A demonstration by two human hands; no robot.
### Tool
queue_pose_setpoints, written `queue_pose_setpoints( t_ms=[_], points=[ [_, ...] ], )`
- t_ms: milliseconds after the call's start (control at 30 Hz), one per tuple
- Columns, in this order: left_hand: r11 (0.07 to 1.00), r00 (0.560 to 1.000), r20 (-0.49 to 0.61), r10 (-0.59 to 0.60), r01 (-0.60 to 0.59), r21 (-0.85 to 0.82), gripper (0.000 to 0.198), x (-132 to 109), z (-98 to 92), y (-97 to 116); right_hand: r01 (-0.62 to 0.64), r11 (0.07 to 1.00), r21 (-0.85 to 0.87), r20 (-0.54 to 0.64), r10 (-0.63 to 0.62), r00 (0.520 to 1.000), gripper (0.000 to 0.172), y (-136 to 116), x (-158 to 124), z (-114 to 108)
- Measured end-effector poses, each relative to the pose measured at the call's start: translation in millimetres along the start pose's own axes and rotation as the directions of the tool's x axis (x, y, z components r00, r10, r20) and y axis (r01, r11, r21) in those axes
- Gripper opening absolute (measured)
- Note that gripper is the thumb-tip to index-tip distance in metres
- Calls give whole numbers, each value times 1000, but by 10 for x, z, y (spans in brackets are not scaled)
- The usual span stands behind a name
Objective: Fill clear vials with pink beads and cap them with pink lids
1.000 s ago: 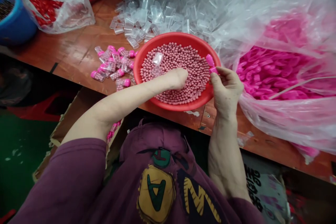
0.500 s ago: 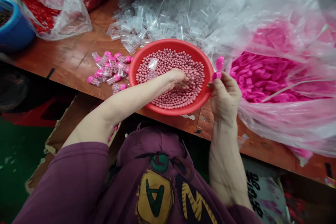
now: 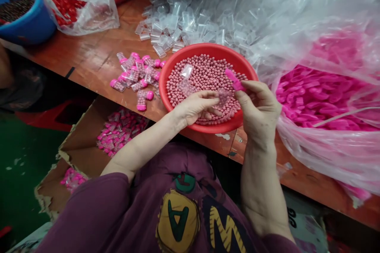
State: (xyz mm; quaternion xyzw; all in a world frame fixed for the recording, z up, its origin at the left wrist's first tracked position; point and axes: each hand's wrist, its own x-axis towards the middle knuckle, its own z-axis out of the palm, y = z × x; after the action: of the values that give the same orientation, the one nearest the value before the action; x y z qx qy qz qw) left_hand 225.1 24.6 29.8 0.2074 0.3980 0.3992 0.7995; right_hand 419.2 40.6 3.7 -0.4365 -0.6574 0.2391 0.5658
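Observation:
A red bowl (image 3: 178, 107) full of small pink beads (image 3: 204, 75) sits at the near edge of the wooden table. Over its near side my left hand (image 3: 194, 106) pinches a small clear vial (image 3: 223, 97) filled with beads. Facing it, my right hand (image 3: 258, 106) grips a bright pink cap (image 3: 234, 80) between thumb and fingers, the cap's end close to the vial. Another empty clear vial (image 3: 186, 72) lies on the beads.
Several capped filled vials (image 3: 136, 75) lie left of the bowl. Empty clear vials (image 3: 184, 23) are heaped behind it. A clear bag of pink caps (image 3: 320, 95) lies to the right. A blue tub (image 3: 26, 16) and a bag of red parts (image 3: 65, 4) stand far left. A cardboard box (image 3: 118, 130) below holds finished vials.
My left hand came up out of the beads with a filled vial and drew toward my right hand. The right hand turned the pink cap toward it. The camera view shifted left.

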Motion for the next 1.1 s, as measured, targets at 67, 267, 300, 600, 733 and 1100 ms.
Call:
queue_pose_setpoints(
  t_ms=[67,267,300,600,733,1100],
  points=[
    [1000,1000,12,11,-11,-7,10,14,-19,-13,47,996,-74,51,-44,998,20,-117,11,9],
    [998,998,9,57,-56,-41,13,43,-64,-34,49,985,-165,47,-42,998,17,-242,-1,11],
    [997,998,4,66,-66,-47,14,43,-63,-44,52,984,-169,36,-47,998,16,-241,1,13],
    [990,998,6,63,-62,-123,13,65,-24,-98,13,972,-234,77,5,997,17,-272,37,27],
    [992,994,13,105,-104,-64,12,48,-39,-110,-42,977,-210,51,54,997,15,-234,15,65],
    [987,993,-2,119,-118,-107,12,17,11,-123,-151,985,-84,-99,143,985,20,-49,-120,127]
  ],
)
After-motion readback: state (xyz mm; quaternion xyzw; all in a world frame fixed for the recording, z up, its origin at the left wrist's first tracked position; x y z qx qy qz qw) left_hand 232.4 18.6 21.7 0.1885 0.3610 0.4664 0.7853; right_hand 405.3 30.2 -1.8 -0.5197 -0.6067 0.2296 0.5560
